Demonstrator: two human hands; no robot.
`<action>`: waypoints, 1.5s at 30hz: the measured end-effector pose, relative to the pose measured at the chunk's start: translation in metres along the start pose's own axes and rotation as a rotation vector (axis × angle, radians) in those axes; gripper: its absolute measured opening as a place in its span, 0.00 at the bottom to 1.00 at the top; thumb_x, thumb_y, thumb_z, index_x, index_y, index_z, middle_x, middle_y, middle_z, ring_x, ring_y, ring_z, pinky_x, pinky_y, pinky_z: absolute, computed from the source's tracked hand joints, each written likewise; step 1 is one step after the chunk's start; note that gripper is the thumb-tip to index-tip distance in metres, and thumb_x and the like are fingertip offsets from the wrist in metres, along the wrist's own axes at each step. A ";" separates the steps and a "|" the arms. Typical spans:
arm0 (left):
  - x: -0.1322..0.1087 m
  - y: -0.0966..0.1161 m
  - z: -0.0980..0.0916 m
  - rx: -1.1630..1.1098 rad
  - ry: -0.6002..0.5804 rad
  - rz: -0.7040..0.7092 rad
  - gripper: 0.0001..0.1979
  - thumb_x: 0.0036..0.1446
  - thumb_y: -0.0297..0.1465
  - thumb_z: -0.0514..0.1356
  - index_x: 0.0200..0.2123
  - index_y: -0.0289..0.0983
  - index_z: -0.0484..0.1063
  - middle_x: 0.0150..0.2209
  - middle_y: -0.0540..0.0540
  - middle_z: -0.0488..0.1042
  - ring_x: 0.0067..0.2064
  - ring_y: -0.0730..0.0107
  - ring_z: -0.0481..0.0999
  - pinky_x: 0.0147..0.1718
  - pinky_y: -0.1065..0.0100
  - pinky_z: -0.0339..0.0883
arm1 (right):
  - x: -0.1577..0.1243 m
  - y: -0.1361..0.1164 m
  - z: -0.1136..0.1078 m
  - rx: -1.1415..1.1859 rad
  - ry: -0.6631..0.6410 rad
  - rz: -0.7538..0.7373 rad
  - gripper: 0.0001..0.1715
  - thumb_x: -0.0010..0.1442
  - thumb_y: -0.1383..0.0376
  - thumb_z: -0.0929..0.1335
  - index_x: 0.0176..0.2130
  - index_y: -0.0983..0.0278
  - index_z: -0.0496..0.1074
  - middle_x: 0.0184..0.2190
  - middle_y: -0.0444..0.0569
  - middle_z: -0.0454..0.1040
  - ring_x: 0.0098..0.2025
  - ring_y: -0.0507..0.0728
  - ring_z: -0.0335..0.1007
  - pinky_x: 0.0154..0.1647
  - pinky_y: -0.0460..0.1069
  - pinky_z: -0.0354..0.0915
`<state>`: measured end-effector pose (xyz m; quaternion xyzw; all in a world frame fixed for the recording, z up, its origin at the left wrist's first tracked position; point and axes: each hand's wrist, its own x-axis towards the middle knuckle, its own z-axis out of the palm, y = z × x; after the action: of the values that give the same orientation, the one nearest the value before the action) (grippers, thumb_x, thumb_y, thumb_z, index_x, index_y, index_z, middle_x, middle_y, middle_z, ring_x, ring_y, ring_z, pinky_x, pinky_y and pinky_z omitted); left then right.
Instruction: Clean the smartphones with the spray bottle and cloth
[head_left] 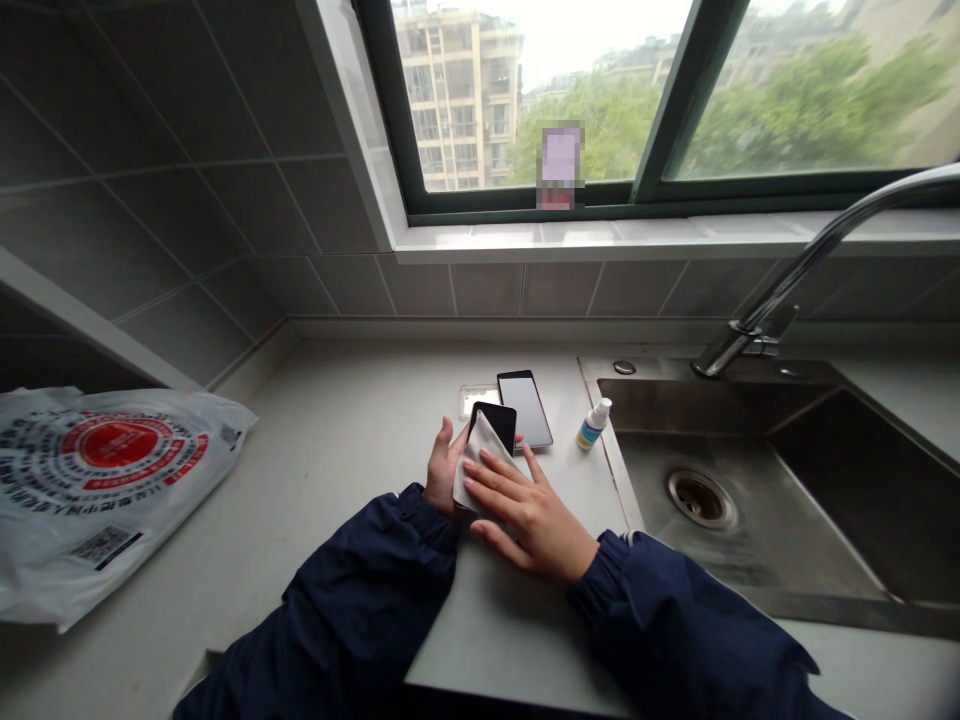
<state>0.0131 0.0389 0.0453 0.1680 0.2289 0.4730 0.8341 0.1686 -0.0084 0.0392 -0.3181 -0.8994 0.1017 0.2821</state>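
Observation:
My left hand [444, 468] grips a black phone [498, 420] from the left side, holding it just above the counter. My right hand [529, 515] lies over the phone's lower part, its fingers pressing a white cloth [474, 460] flat against the screen. A second phone [525, 407] with a pale, reflecting screen lies flat on the counter just behind. A small white spray bottle [594, 423] with a blue label stands to its right, near the sink edge. Both sleeves are dark blue.
A steel sink [795, 480] with a drain and a curved tap [810, 260] fills the right. A white plastic bag [97, 480] with red print lies at the left on the grey counter [337, 450]. Tiled wall and a window stand behind.

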 end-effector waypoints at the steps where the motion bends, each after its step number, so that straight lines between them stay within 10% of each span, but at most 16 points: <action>1: 0.000 0.000 0.000 0.002 -0.009 0.000 0.39 0.62 0.55 0.51 0.64 0.32 0.61 0.49 0.32 0.77 0.51 0.48 0.78 0.55 0.50 0.67 | 0.000 0.000 0.001 -0.007 0.005 0.011 0.27 0.70 0.59 0.63 0.65 0.61 0.62 0.66 0.52 0.62 0.72 0.62 0.49 0.72 0.68 0.27; 11: -0.004 -0.015 -0.010 0.089 -0.133 -0.120 0.33 0.65 0.47 0.54 0.66 0.31 0.61 0.57 0.34 0.73 0.64 0.50 0.66 0.64 0.57 0.56 | -0.001 0.010 -0.006 -0.146 0.177 0.250 0.31 0.70 0.62 0.61 0.69 0.60 0.54 0.69 0.54 0.56 0.73 0.65 0.45 0.70 0.72 0.36; 24: -0.004 -0.005 -0.010 0.206 -0.370 -0.212 0.40 0.59 0.57 0.53 0.68 0.43 0.54 0.46 0.34 0.77 0.34 0.49 0.81 0.29 0.54 0.74 | 0.000 0.023 -0.011 0.147 0.442 0.332 0.25 0.70 0.64 0.62 0.64 0.58 0.65 0.62 0.53 0.68 0.65 0.62 0.63 0.66 0.61 0.61; 45: -0.005 0.005 -0.005 0.179 -0.327 -0.156 0.38 0.61 0.57 0.49 0.70 0.52 0.44 0.41 0.39 0.77 0.35 0.43 0.81 0.28 0.48 0.74 | -0.001 0.030 0.000 0.893 0.604 0.596 0.28 0.69 0.54 0.63 0.64 0.61 0.65 0.61 0.51 0.71 0.60 0.65 0.70 0.59 0.62 0.69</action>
<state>0.0045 0.0378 0.0442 0.2979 0.1441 0.3511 0.8759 0.1849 0.0143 0.0279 -0.4217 -0.5227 0.4483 0.5899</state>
